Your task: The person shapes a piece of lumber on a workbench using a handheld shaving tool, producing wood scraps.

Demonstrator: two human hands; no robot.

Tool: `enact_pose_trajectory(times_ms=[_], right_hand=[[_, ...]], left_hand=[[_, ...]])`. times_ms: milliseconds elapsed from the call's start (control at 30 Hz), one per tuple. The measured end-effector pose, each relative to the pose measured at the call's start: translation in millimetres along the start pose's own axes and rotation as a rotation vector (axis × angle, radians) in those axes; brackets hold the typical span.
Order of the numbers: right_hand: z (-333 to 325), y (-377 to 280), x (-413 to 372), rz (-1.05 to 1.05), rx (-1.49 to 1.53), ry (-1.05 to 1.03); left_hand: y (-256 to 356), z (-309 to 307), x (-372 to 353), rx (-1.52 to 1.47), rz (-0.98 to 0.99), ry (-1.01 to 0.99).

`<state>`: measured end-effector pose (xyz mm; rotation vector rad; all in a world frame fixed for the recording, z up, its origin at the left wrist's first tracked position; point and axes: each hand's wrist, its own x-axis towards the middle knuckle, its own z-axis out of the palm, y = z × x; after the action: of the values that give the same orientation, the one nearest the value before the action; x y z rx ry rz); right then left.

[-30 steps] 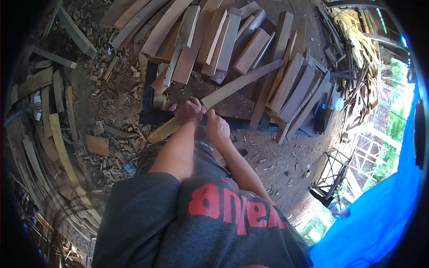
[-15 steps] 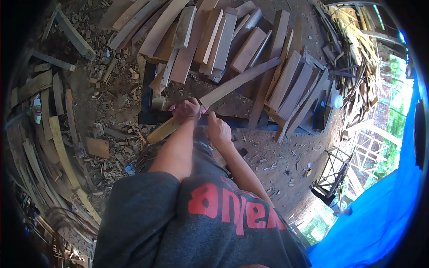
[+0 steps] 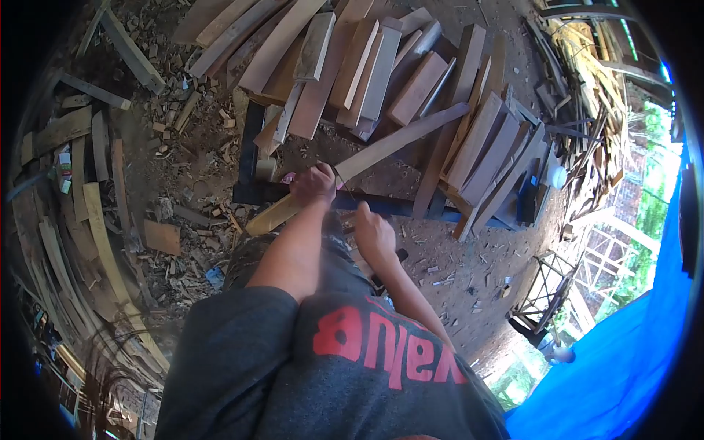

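Note:
A long wooden board slants across a dark frame, its near end passing under my left hand. That hand is closed round the board and presses it down, with a bit of something pink beside the fingers. My right hand is a fist just in front, held off the board. Between it and the board runs a thin dark strip, too narrow to tell whether it is a blade seen edge-on; its end goes into my right fist. The board's near piece sticks out left of my wrist.
Stacked planks lie over the frame's far side, with more timber at right. Long slats are heaped at left. Wood chips and offcuts litter the ground. A blue tarp hangs at lower right.
My right hand has drawn back towards me and slightly right, away from the board, and more of the thin strip shows. My left hand still grips the board. The whole view has shifted slightly.

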<state>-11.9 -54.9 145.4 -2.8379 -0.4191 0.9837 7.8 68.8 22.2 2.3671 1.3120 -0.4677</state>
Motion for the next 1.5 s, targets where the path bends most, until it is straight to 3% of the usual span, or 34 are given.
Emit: enact_pose_trajectory(times_ms=[100, 300, 533, 667, 767, 867, 967, 1100, 1167, 1367, 1500], right_hand=[[-2, 1, -22, 0.080, -0.008, -0.012], [19, -12, 52, -0.022, 0.088, 0.000], [3, 4, -17, 0.040, 0.009, 0.029], [31, -8, 50, -0.041, 0.068, 0.096], [28, -5, 50, -0.084, 0.070, 0.098], [0, -5, 3, 0.059, 0.051, -0.049], [5, -2, -4, 0.084, 0.066, -0.039], [21, -13, 47, 0.062, 0.083, -0.005], [28, -10, 56, -0.070, 0.069, 0.077], [-12, -7, -15, 0.099, 0.015, -0.099], [15, -17, 34, 0.081, 0.052, -0.040]], left_hand=[[-1, -5, -1, -0.047, 0.032, -0.035], [-3, -1, 0, -0.051, 0.049, 0.012], [-2, 3, 0, -0.004, 0.003, 0.013], [-1, -1, 0, -0.034, 0.025, -0.026], [-6, 5, 0, -0.017, 0.024, 0.011], [-1, 4, 1, -0.016, 0.018, 0.011], [-1, 0, 0, -0.008, 0.014, -0.017], [-3, 0, 2, -0.034, 0.034, -0.041], [-6, 5, 3, -0.013, 0.034, -0.026], [-1, -5, 0, -0.038, 0.026, -0.017], [-2, -7, 1, -0.041, 0.057, -0.049]])
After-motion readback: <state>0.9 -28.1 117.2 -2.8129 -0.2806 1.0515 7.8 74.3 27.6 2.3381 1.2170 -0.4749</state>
